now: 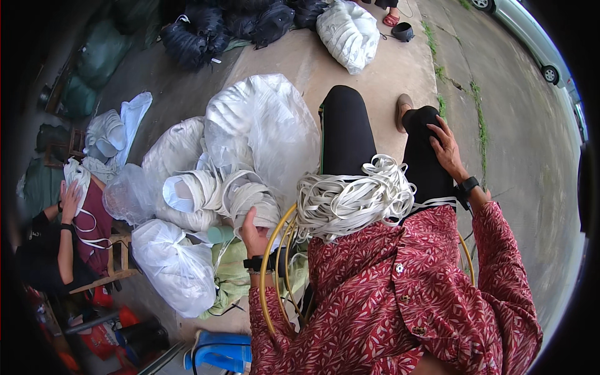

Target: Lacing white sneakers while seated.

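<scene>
A tangled heap of flat white straps (356,200) lies across my lap. To its left, my left hand (252,232) is at the near end of a coiled white strap roll (253,203). Its thumb lies against the coil and its fingers are partly hidden, seemingly curled into the coil's end. My right hand (445,149) rests on my right knee, fingers stretched out and holding nothing. Beside the held coil sits another white strap roll (194,190). Yellow hoops (270,275) stand around my left forearm.
Large clear plastic bags of white rolls (262,119) stand ahead on the left, with a tied white bag (175,265) nearer. A blue plastic stool (219,351) is at lower left. Another person's hand (70,199) touches white strap at far left. Black bundles (200,34) lie beyond.
</scene>
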The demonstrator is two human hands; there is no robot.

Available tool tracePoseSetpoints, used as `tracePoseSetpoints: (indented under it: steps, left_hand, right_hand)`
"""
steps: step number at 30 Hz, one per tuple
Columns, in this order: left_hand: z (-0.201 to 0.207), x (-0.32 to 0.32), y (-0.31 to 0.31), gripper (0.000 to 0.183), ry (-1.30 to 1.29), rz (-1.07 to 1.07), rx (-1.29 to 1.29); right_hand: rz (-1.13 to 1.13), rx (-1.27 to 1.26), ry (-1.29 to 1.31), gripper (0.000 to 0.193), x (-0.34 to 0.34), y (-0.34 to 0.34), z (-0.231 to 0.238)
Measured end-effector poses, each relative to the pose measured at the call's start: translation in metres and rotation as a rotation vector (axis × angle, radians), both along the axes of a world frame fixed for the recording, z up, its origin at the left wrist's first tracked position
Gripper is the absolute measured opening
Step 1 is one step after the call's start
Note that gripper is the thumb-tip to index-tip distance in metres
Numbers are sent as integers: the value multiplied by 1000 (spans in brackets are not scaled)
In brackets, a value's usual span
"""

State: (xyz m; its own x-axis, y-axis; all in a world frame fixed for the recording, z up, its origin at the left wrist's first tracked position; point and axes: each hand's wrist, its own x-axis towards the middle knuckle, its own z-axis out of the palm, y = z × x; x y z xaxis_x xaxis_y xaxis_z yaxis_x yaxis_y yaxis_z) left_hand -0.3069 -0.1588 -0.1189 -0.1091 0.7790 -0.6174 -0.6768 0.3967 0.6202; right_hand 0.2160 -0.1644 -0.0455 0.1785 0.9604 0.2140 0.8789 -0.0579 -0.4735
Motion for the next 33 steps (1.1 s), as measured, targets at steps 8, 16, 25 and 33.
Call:
tracePoseSetpoints:
  steps: [8,16,25,33]
  left_hand:
    - [95,-26,23,43,153,-214,142]
    - [232,14,60,47,190,-173,432]
    - [283,178,57,41,-185,-729,523]
    - [237,276,65,40,-814,-1025,280]
  right_hand:
    - [68,-6,74,35,6,7,14]
    - [163,43,303,37,-27,20,83]
    - [694,-57,958,93,-87,13,146]
    - [464,-138,1574,101,-54,-54,107]
